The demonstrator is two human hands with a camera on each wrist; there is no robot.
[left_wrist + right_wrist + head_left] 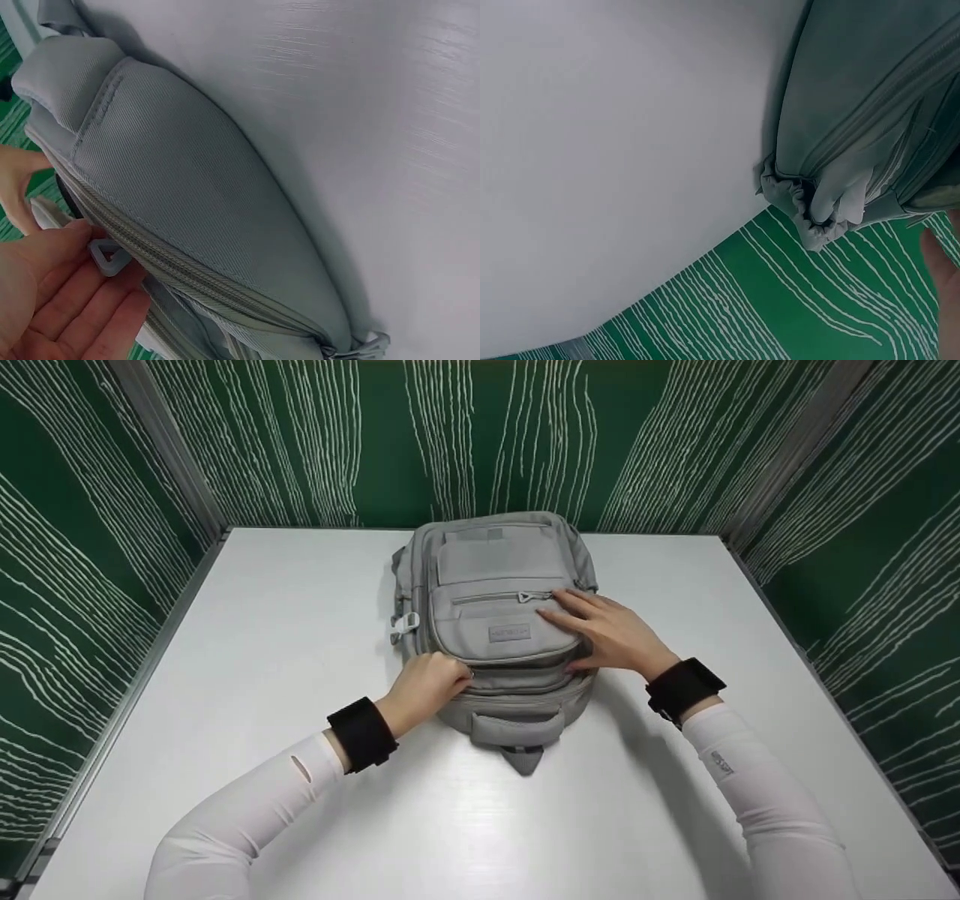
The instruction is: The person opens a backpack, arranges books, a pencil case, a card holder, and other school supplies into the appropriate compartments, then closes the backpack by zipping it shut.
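A grey backpack (501, 562) lies on the white table with its front panel up and its top handle (517, 729) toward me. My left hand (429, 690) is at the backpack's near left edge. In the left wrist view, the thumb and fingers of that hand pinch a triangular zipper pull (110, 257) beside the zipper track (176, 259). Spread over the right side of the front panel, my right hand (611, 634) touches the fabric near the front pocket's zipper (534, 596). A gap shows along the near edge of the front compartment (517, 666).
The white table (292, 622) extends around the backpack. Green walls with pale wavy lines (382, 442) and grey metal posts (169, 442) enclose it at the back and sides. A white side buckle (406, 623) is on the backpack's left.
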